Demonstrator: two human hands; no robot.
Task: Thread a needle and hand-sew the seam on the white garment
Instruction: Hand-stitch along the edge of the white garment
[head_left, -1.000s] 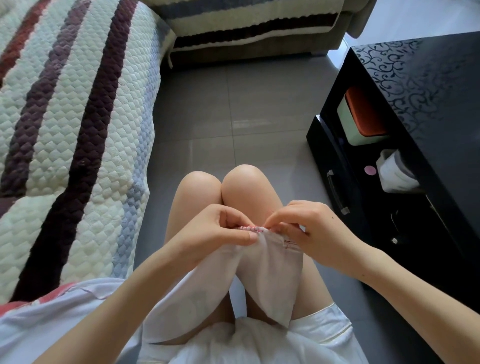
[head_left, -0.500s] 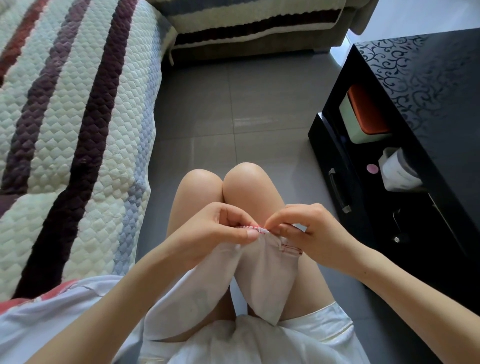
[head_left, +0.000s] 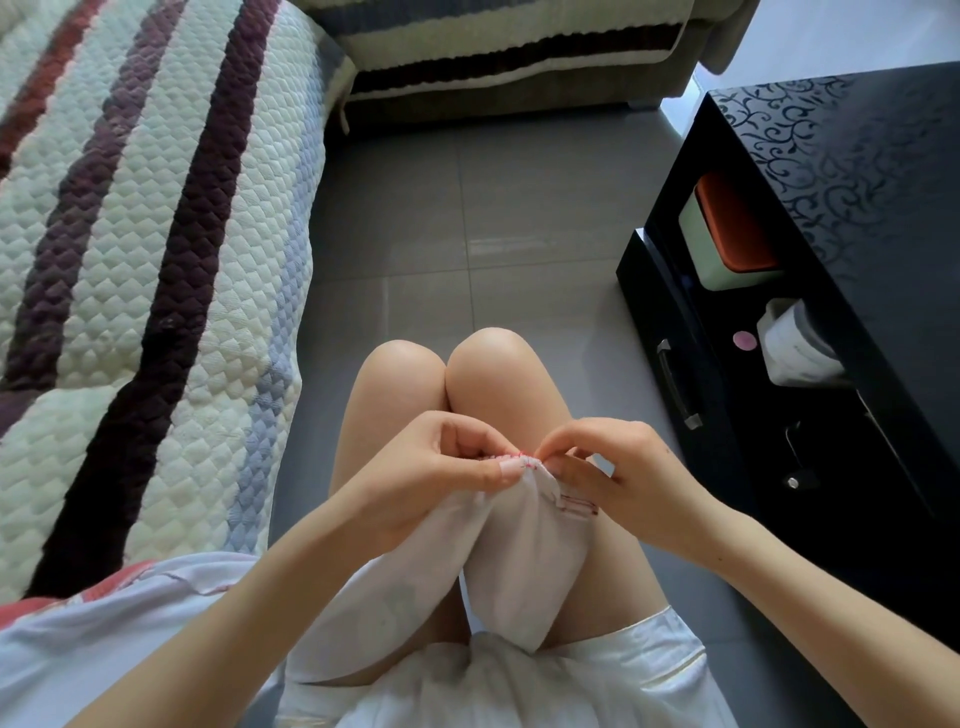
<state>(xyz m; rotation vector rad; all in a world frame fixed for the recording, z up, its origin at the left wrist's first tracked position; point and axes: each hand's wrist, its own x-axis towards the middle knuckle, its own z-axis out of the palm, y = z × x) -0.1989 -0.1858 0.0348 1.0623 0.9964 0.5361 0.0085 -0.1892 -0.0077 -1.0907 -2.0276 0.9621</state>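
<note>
The white garment (head_left: 519, 551) hangs over my knees, its top edge lifted. A row of pink stitches (head_left: 511, 457) runs along that edge. My left hand (head_left: 431, 478) pinches the cloth at the seam's left end between thumb and fingers. My right hand (head_left: 618, 478) pinches the seam's right end with thumb and forefinger. The needle is too small to make out, hidden at the fingertips. A short run of pink stitching (head_left: 576, 506) shows lower on the cloth's right side.
A quilted striped sofa cover (head_left: 130, 260) fills the left. A black cabinet (head_left: 841, 234) stands close on the right, with a green box with an orange lid (head_left: 727, 234), a white roll (head_left: 795, 343) and a pink disc (head_left: 745, 340). Grey tiled floor (head_left: 467, 218) lies ahead.
Both hands stay at the seam and shift only slightly. My right fingertips have closed in on the stitches' right end. The view has dipped a little.
</note>
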